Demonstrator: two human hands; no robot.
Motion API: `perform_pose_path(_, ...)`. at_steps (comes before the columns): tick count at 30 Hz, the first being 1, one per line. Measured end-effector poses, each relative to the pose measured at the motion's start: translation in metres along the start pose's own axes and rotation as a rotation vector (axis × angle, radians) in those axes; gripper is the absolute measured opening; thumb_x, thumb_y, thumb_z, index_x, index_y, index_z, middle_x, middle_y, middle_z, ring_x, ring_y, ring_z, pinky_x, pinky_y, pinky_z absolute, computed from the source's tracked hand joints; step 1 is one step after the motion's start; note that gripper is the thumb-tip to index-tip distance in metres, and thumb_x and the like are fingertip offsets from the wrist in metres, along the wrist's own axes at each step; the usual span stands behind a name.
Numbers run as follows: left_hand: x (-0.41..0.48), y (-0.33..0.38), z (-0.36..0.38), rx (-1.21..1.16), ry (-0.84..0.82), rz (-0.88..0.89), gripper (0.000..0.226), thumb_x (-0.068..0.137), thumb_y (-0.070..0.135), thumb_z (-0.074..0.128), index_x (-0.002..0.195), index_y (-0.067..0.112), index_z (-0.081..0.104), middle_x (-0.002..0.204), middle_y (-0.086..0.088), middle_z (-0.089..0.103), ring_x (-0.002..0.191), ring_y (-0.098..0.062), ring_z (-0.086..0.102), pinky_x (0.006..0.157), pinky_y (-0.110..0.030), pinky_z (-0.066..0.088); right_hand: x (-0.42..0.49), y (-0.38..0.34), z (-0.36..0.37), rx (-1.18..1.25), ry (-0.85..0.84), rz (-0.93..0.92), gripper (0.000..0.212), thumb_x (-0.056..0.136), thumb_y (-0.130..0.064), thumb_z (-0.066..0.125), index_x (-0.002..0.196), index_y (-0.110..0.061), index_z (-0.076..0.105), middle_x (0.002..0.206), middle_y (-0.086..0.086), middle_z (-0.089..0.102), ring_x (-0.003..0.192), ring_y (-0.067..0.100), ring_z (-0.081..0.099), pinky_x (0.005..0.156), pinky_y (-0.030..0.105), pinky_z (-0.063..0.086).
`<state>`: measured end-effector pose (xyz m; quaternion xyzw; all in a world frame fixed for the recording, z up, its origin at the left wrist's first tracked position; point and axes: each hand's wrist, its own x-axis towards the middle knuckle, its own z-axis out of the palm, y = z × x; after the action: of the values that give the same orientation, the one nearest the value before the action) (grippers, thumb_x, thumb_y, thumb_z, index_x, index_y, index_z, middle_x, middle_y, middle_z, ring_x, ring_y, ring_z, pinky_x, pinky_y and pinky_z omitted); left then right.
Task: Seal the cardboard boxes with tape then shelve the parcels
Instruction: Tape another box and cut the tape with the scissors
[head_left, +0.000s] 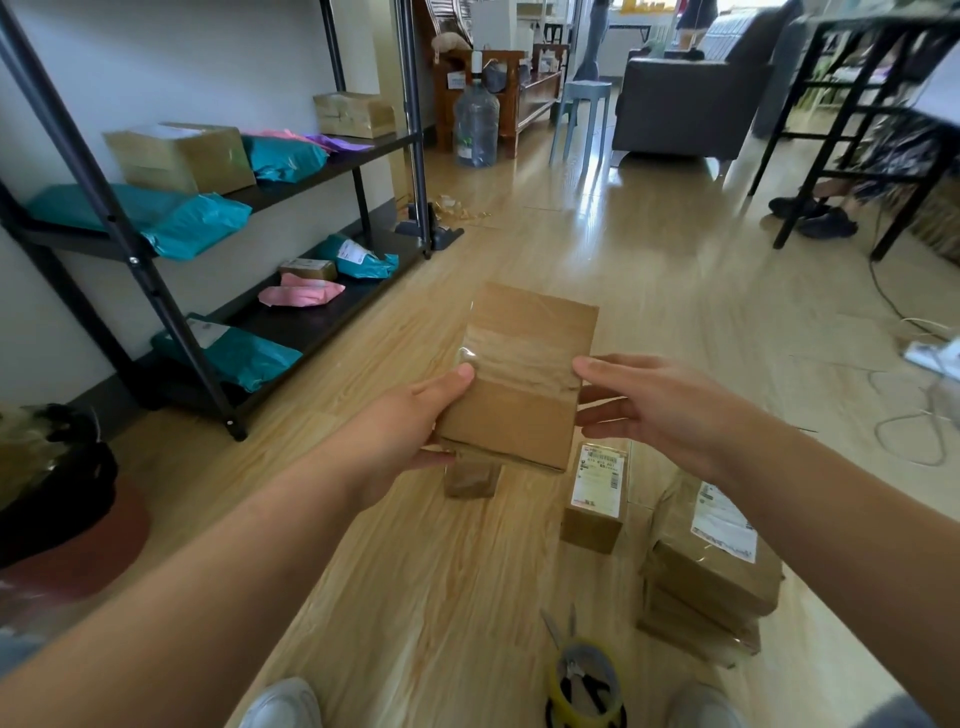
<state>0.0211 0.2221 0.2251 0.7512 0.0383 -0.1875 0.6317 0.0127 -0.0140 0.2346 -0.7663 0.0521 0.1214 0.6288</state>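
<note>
Behind the cardboard box (524, 374), the left hand (402, 426) is partly hidden.

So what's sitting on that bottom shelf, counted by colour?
Teal mailer bags: 2
Pink mailer bag: 1
Brown cardboard box: 1
Total: 4
</note>
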Motion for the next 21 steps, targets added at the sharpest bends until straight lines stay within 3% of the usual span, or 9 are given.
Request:
perform_pose_path(2,0.000,-0.002,0.003,-0.030,-0.004,-0.001,0.019,0.098,0.047,0.052,0.105,0.032,0.063,0.103,0.010,0.071,0.100,-0.009,0.067,0.096,-0.039,0.055,-0.001,0.001,0.003,-0.064,0.000,-0.020,0.036,0.092,-0.032,0.069,0.123,-0.014,0.067,0.107,0.005,0.076,0.101,0.026,0.072,0.094,0.039,0.057)
perform_pose_path(6,0.000,-0.002,0.010,-0.080,0.045,0.005,0.019,0.099,0.044,0.052,0.096,0.029,0.063,0.104,0.008,0.069,0.102,-0.012,0.065,0.096,-0.042,0.055,0.001,0.003,0.009,-0.187,0.111,-0.036,0.058,0.084,-0.042,0.077,0.135,-0.019,0.061,0.099,-0.004,0.077,0.088,0.015,0.074,0.099,0.042,0.054)
perform_pose_path(9,-0.001,-0.001,0.014,-0.111,0.046,-0.020,0.021,0.096,0.045,0.057,0.103,0.027,0.066,0.111,-0.001,0.070,0.103,-0.019,0.067,0.090,-0.042,0.058,-0.002,0.001,0.014,-0.190,0.178,-0.064,0.052,0.084,-0.047,0.074,0.128,-0.022,0.064,0.101,-0.005,0.075,0.087,0.013,0.074,0.085,0.034,0.058)
perform_pose_path(11,-0.003,-0.001,0.016,-0.085,0.049,-0.013,0.025,0.093,0.042,0.062,0.110,0.025,0.065,0.114,-0.002,0.068,0.103,-0.021,0.066,0.089,-0.042,0.058,-0.005,0.001,0.017,-0.184,0.229,-0.079,0.041,0.085,-0.041,0.076,0.121,-0.021,0.066,0.098,-0.005,0.075,0.083,0.013,0.073,0.078,0.028,0.058)
perform_pose_path(16,-0.007,-0.002,0.021,0.039,0.126,-0.005,0.051,0.080,0.051,0.073,0.116,0.020,0.053,0.103,0.003,0.066,0.092,-0.016,0.066,0.084,-0.041,0.058,-0.005,0.004,0.025,-0.140,0.243,-0.088,0.035,0.083,-0.030,0.080,0.116,-0.020,0.072,0.093,-0.001,0.076,0.080,0.014,0.074,0.083,0.032,0.059)
perform_pose_path(19,-0.007,-0.003,0.021,0.026,0.142,-0.022,0.057,0.080,0.049,0.074,0.123,0.019,0.051,0.108,0.000,0.066,0.091,-0.016,0.067,0.080,-0.039,0.060,-0.005,0.004,0.028,-0.141,0.216,-0.075,0.039,0.084,-0.037,0.078,0.119,-0.022,0.069,0.095,-0.003,0.075,0.081,0.013,0.073,0.075,0.025,0.057)
perform_pose_path(21,-0.007,-0.003,0.023,0.030,0.086,-0.041,0.062,0.080,0.048,0.074,0.129,0.022,0.046,0.114,0.000,0.064,0.093,-0.017,0.067,0.068,-0.031,0.061,-0.004,0.005,0.030,-0.168,0.241,-0.069,0.044,0.081,-0.048,0.077,0.116,-0.023,0.065,0.097,-0.005,0.071,0.083,0.011,0.070,0.072,0.024,0.055)
